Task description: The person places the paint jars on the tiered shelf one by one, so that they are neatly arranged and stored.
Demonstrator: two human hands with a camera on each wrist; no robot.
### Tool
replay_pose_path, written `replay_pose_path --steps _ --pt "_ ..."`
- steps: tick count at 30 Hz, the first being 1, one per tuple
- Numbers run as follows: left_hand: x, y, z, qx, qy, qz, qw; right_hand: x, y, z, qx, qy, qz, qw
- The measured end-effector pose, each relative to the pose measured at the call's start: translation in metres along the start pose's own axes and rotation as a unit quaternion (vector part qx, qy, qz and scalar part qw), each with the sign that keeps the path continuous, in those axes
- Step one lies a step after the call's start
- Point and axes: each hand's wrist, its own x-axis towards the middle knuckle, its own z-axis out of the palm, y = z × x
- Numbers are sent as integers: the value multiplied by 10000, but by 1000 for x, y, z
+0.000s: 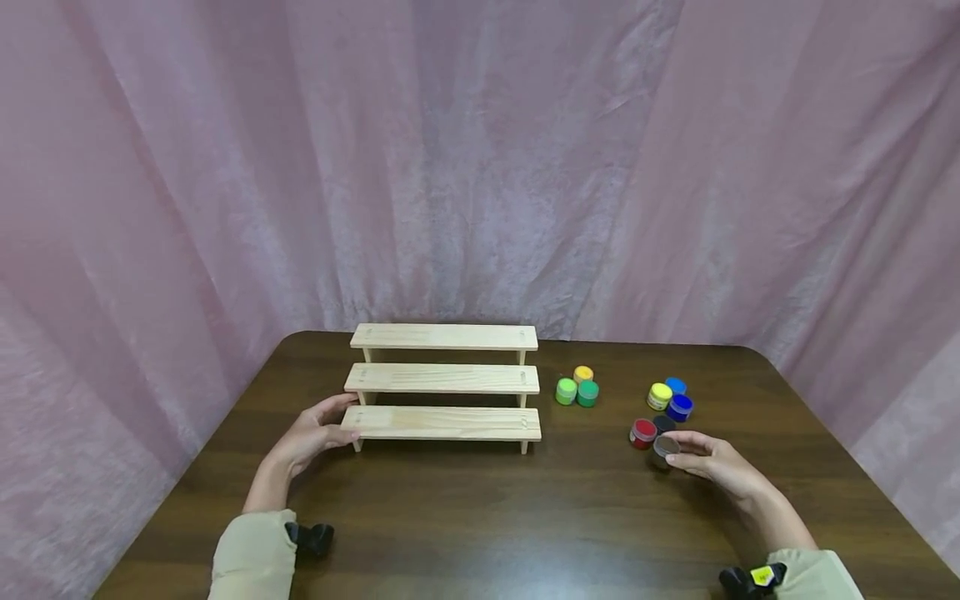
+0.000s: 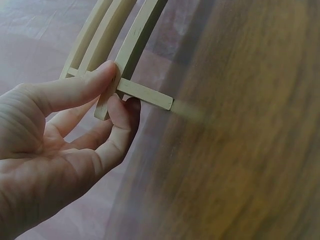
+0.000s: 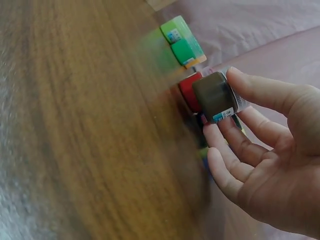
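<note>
A three-step wooden display rack point(image 1: 441, 423) stands left of centre on the table. My left hand point(image 1: 313, 435) grips the left end of its lowest step, with the thumb on the board point(image 2: 131, 47) and fingers curled beneath, near a leg. On the right, my right hand point(image 1: 712, 463) pinches a small dark brown paint jar point(image 3: 215, 97) by its lid end between thumb and fingers. Close behind that jar are a red paint jar point(image 1: 642, 433) and a black paint jar point(image 1: 663, 424), the latter partly hidden.
Beyond them sit a yellow jar point(image 1: 659, 396) and two blue jars point(image 1: 679, 407). Between rack and right hand stands a group of light green point(image 1: 566, 391), green point(image 1: 587, 393) and orange-yellow point(image 1: 582, 374) jars. A pink curtain point(image 1: 480, 167) hangs behind the brown table point(image 1: 480, 517).
</note>
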Motion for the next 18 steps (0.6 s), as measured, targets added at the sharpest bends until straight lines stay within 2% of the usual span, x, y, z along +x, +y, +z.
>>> replay_pose_path --steps 11,18 --pt "-1 -1 -2 72 34 -16 10000 1 -31 -3 80 -20 -324 9994" --pt "0 2 -1 30 -101 40 9999 6 -53 -6 40 59 -438 9990"
